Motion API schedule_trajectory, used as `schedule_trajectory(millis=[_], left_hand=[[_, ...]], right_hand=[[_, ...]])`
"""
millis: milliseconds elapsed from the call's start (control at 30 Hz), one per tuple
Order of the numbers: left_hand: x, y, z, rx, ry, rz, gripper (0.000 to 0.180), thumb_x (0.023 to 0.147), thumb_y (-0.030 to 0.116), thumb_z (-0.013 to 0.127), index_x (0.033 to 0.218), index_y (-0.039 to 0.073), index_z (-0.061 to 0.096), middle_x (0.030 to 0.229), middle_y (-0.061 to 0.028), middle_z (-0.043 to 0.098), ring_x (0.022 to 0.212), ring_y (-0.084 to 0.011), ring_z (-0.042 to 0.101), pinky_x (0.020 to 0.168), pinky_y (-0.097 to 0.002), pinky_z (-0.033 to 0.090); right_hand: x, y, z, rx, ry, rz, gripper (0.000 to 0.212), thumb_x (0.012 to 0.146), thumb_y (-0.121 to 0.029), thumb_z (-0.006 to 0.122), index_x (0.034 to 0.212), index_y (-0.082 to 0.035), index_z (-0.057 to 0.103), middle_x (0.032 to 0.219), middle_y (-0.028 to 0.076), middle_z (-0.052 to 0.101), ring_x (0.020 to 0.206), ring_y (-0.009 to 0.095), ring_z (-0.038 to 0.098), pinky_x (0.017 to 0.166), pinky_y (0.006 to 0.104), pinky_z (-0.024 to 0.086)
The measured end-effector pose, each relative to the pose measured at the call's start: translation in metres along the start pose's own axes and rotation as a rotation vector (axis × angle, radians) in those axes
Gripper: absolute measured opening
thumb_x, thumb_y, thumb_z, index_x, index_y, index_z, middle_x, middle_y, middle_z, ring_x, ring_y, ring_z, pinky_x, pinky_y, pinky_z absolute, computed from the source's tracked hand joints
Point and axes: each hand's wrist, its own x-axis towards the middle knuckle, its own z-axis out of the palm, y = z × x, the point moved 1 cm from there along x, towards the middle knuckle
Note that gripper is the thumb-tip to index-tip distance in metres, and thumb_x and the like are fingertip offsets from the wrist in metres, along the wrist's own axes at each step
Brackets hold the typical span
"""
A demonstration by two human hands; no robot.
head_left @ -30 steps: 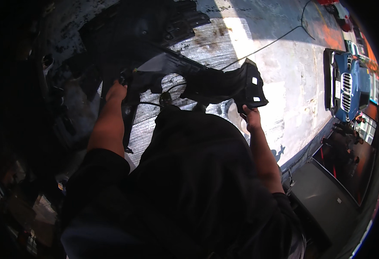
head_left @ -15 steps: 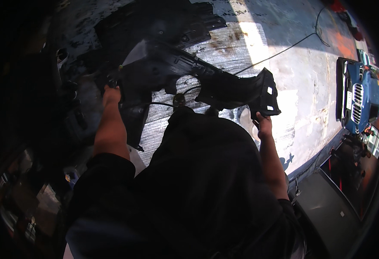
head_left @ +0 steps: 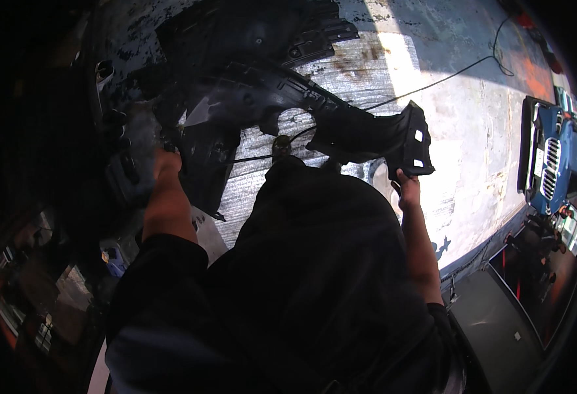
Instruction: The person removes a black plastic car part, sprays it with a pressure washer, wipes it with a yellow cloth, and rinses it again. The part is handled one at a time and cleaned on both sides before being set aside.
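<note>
The black panel (head_left: pixel 351 134) sits above the person's middle, stretching from about 11 o'clock round to 2; its left part fades into shadow and I cannot tell where it ends. It looks like thin moulded plastic: probably light for its size, stiff along the ribs, springy across the curve and likely slick if wet. Its thin edges could crack if bent hard. The flange with two square holes, toward 2 o'clock, seems the best hold, balanced by a second grip past the round cutout

The right hand (head_left: pixel 408 188), at 3 o'clock, grips that flange by its lower corner. The left hand (head_left: pixel 167 163), between 9 and 10, is blurred in shadow; I cannot tell what it grasps. A pale fan, perhaps spray (head_left: pixel 198 113), spreads near 10:30 against the panel

Farther out, more dark panels (head_left: pixel 252 29) lie toward 12, a hose (head_left: pixel 462 66) trails at 2 and a blue car (head_left: pixel 551 157) stands near 3
</note>
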Motion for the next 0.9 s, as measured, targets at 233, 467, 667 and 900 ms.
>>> schedule_trajectory(millis=[233, 467, 667, 900], left_hand=[[-0.025, 0.034, 0.022, 0.113, -0.157, 0.159, 0.063, 0.099, 0.044, 0.064, 0.148, 0.009, 0.046, 0.147, -0.0219, 0.059, 0.136, -0.0418, 0.056, 0.111, -0.0538, 0.046], [-0.055, 0.072, 0.033, 0.182, -0.27, 0.311, 0.061, 0.1, 0.043, 0.063, 0.148, 0.01, 0.046, 0.147, -0.0193, 0.059, 0.137, -0.0397, 0.056, 0.11, -0.0532, 0.046], [-0.032, 0.061, 0.018, 0.118, -0.14, 0.212, 0.063, 0.102, 0.043, 0.06, 0.152, 0.01, 0.039, 0.147, -0.0222, 0.059, 0.136, -0.0408, 0.057, 0.11, -0.0532, 0.046], [0.001, 0.035, -0.025, -0.116, 0.058, 0.058, 0.061, 0.102, 0.042, 0.058, 0.15, 0.008, 0.04, 0.146, -0.0236, 0.059, 0.135, -0.0435, 0.056, 0.111, -0.0519, 0.045]], right_hand=[[-0.008, -0.002, 0.01, -0.031, 0.016, 0.019, 0.03, 0.097, -0.013, 0.074, 0.125, -0.012, 0.064, 0.115, 0.003, 0.072, 0.101, 0.019, 0.069, 0.084, 0.0383, 0.056], [-0.011, 0.007, 0.004, -0.057, 0.04, 0.046, 0.031, 0.095, -0.014, 0.076, 0.125, -0.011, 0.065, 0.113, 0.003, 0.073, 0.098, 0.018, 0.07, 0.081, 0.0354, 0.056], [-0.018, 0.02, -0.005, -0.028, 0.07, 0.055, 0.03, 0.095, -0.015, 0.076, 0.123, -0.01, 0.065, 0.112, 0.002, 0.073, 0.096, 0.016, 0.07, 0.081, 0.034, 0.056], [-0.021, 0.032, -0.006, -0.03, 0.089, 0.069, 0.031, 0.096, -0.015, 0.075, 0.125, -0.014, 0.064, 0.113, 0.001, 0.073, 0.096, 0.015, 0.069, 0.08, 0.0331, 0.055]])
